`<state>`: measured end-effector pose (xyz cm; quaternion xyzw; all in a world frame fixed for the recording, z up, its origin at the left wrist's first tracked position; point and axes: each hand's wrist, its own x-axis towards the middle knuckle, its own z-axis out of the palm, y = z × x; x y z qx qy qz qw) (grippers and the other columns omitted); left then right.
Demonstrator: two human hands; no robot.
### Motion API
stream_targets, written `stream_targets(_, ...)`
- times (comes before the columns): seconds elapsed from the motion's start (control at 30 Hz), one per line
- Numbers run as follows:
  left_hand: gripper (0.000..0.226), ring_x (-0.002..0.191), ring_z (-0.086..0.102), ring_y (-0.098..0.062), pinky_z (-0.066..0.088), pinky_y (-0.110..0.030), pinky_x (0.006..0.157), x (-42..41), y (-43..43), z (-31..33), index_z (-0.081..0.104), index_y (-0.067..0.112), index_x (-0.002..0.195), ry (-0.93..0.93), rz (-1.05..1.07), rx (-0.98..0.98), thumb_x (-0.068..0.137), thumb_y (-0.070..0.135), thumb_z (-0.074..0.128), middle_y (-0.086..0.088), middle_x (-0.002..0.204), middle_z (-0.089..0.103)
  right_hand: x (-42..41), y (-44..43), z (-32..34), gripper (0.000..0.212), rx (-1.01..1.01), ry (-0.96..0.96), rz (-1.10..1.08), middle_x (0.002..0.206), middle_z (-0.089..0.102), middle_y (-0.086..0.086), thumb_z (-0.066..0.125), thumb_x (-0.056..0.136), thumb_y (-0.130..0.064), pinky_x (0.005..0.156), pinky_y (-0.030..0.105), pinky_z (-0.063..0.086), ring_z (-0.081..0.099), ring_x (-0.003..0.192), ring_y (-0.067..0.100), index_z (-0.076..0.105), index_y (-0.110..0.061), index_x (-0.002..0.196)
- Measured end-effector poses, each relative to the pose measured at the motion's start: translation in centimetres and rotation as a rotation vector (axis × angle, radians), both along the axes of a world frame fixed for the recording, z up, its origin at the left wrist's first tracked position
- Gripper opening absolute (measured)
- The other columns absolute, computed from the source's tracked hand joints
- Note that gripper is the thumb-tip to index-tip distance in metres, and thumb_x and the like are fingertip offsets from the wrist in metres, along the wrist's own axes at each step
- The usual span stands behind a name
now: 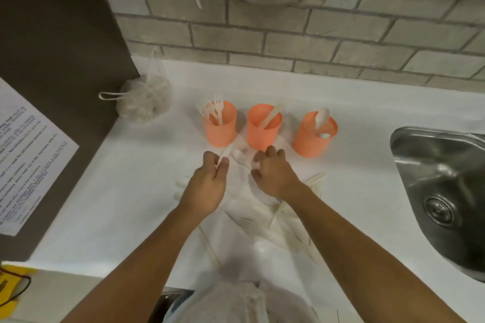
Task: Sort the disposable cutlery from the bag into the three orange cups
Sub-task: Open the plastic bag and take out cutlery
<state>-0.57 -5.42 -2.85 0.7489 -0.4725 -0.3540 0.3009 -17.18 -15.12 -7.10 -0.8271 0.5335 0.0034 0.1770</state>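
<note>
- Left hand [210, 183]: thumb and fingers pinch a white plastic utensil [225, 153]; its type cannot be told.
- Right hand [273, 173]: fingers curled, resting on the clear bag [262, 220] of loose cutlery on the table [131, 191]; what it grips cannot be told.
- Three orange cups behind the hands: left cup [220, 126] holds forks, middle cup [263, 127] knives, right cup [315, 136] spoons.

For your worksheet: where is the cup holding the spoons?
Head view: the spoon cup stands rightmost of three, between the middle cup and the sink.
</note>
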Motion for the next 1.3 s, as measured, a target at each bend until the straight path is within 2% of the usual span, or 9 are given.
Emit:
stream_targets(0.1,0.022,0.074,0.055,-0.032,0.04,-0.041,0.071,-0.6,-0.6,0.2,0.036,0.013,0.108,0.104,0.048,0.011,0.111,0.034,0.037,-0.01,0.081,0.056,-0.3,0.3,-1.6,0.039,-0.023,0.107,0.087,0.126,0.048,0.014,0.059,0.098,-0.029,0.087,0.045,0.053,0.046,0.116,0.035,0.051,-0.009,0.13)
stream_targets(0.27,0.022,0.076,0.052,-0.029,0.042,-0.043,0.07,-0.8,-1.5,-0.4,0.039,0.01,0.097,0.109,0.1,-0.008,0.111,0.028,0.039,-0.012,0.088,0.057,0.1,-0.7,-2.5,0.036,0.018,0.053,0.06,0.122,0.054,0.017,0.059,0.091,-0.003,0.09,0.042,0.053,0.056,0.11,0.033,0.049,-0.003,0.125)
stream_targets(0.37,0.024,0.076,0.052,-0.023,0.047,-0.039,0.071,-0.5,-2.1,-1.1,0.053,0.01,0.09,0.29,0.224,0.046,0.106,0.028,0.053,-0.005,0.083,0.056,-0.1,-1.3,-2.8,0.035,0.024,-0.021,0.079,0.121,0.055,0.018,0.057,0.089,0.001,0.091,0.036,0.049,0.056,0.109,0.032,0.052,-0.001,0.123)
stream_targets(0.47,0.018,0.08,0.058,-0.019,0.057,-0.032,0.076,-0.4,-2.4,-1.1,0.07,0.003,0.097,0.518,0.382,0.041,0.102,0.019,0.063,-0.008,0.087,0.062,0.0,-1.4,-1.9,0.023,0.046,-0.288,-0.032,0.113,0.058,0.014,0.057,0.096,-0.001,0.084,0.03,0.046,0.057,0.098,0.026,0.057,0.0,0.119)
stream_targets(0.57,0.015,0.083,0.063,-0.022,0.06,-0.042,0.09,-0.1,-2.7,-1.0,0.074,0.004,0.099,0.583,0.475,0.03,0.101,0.011,0.061,-0.012,0.095,0.069,0.3,-0.6,-0.2,0.011,0.305,-0.661,-0.253,0.089,0.057,0.0,0.06,0.099,-0.006,0.068,0.019,0.046,0.053,0.075,0.011,0.06,-0.009,0.109)
stream_targets(0.7,0.017,0.089,0.067,-0.024,0.059,-0.044,0.096,-0.7,-3.6,-0.7,0.075,0.009,0.094,0.614,0.496,0.014,0.1,0.006,0.059,-0.015,0.106,0.074,-0.1,0.3,1.1,0.011,0.607,-0.977,-0.322,0.081,0.057,0.006,0.067,0.096,-0.005,0.057,0.027,0.045,0.048,0.062,0.012,0.064,-0.007,0.106)
stream_targets(0.9,0.017,0.082,0.069,-0.024,0.059,-0.043,0.09,-1.8,-4.4,-0.3,0.079,0.013,0.088,0.593,0.441,-0.014,0.096,0.022,0.067,-0.009,0.083,0.075,-0.1,0.8,1.3,0.01,0.664,-0.949,-0.241,0.065,0.063,0.001,0.071,0.094,-0.003,0.059,0.032,0.051,0.054,0.053,0.018,0.064,-0.008,0.099)
stream_targets(1.1,0.014,0.081,0.068,-0.025,0.059,-0.054,0.095,-2.3,-4.4,0.1,0.081,0.02,0.086,0.518,0.39,-0.044,0.094,0.019,0.07,-0.014,0.089,0.077,0.0,0.9,2.7,0.015,0.712,-0.87,-0.126,0.073,0.064,0.005,0.073,0.092,-0.003,0.061,0.032,0.058,0.062,0.059,0.016,0.063,-0.014,0.09)
stream_targets(1.3,0.012,0.075,0.062,-0.018,0.056,-0.038,0.084,-2.6,-4.8,0.6,0.079,0.011,0.086,0.494,0.392,-0.114,0.094,0.014,0.07,-0.005,0.076,0.069,-1.0,-0.3,4.6,0.023,0.579,-0.839,-0.279,0.081,0.062,0.007,0.075,0.092,-0.022,0.058,0.033,0.057,0.065,0.065,0.019,0.064,-0.011,0.108)
